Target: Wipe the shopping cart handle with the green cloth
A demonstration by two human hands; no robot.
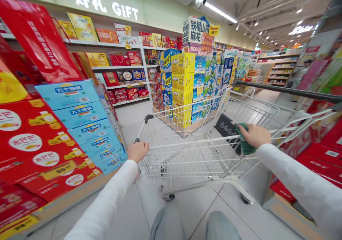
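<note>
A white wire shopping cart stands sideways in front of me, its dark push handle off to the right. My left hand is closed around the cart's front top corner, just below a black plastic corner cap. In my right hand is a dark green cloth, pressed against the cart's upper side rail near the rear. Part of the cloth hangs down over the wires. A black panel with round icons sits inside the cart beyond the cloth.
Stacked red cartons and light-blue cartons rise close on the left. Beyond the cart stands a pallet of yellow boxes. Red boxes line the right side. Gift shelves run along the back wall.
</note>
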